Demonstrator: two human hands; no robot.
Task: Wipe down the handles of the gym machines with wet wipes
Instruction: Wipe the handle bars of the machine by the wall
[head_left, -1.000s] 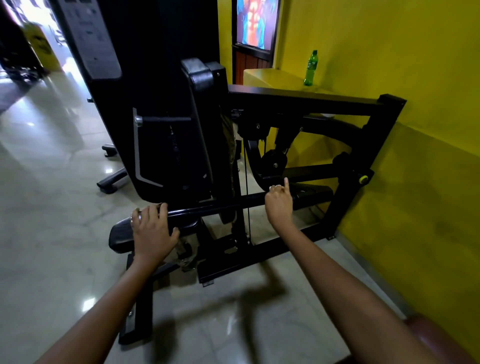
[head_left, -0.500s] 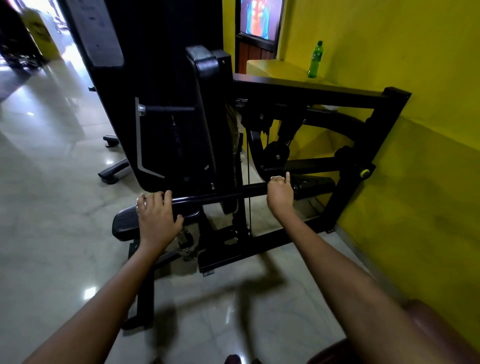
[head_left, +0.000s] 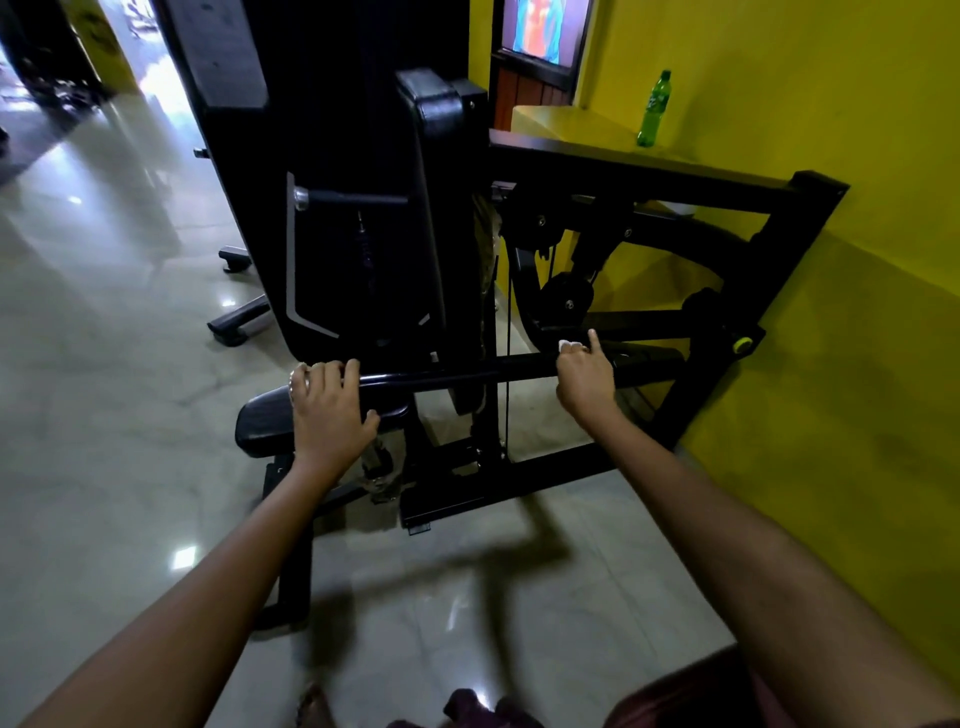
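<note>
Both forearms reach forward over the glossy tiled floor (head_left: 104, 415). Left hand (head_left: 330, 410) wraps over the left end of the black handle bar (head_left: 457, 371), fingers curled over the top, thumb underneath. Right hand (head_left: 584, 376) grips the same bar further right, fingers closed round it with a white wet wipe (head_left: 566, 345) bunched under the fingertips, index finger sticking up (wipe mostly hidden, just a white scrap showing). Bar's long axis runs left-right, rising slightly toward the right, spanning between the two hands and beyond the right fingers. Below the left fingers sits a black padded seat (head_left: 265, 423). Beyond the fingers stands the upright black back pad (head_left: 431, 208) and machine frame (head_left: 727, 197). Far past the right fingers a green bottle (head_left: 652, 111) stands on a yellow ledge (head_left: 566, 124) by the yellow wall (head_left: 831, 78); its label is too small to read. No legible writing on the machine.
</note>
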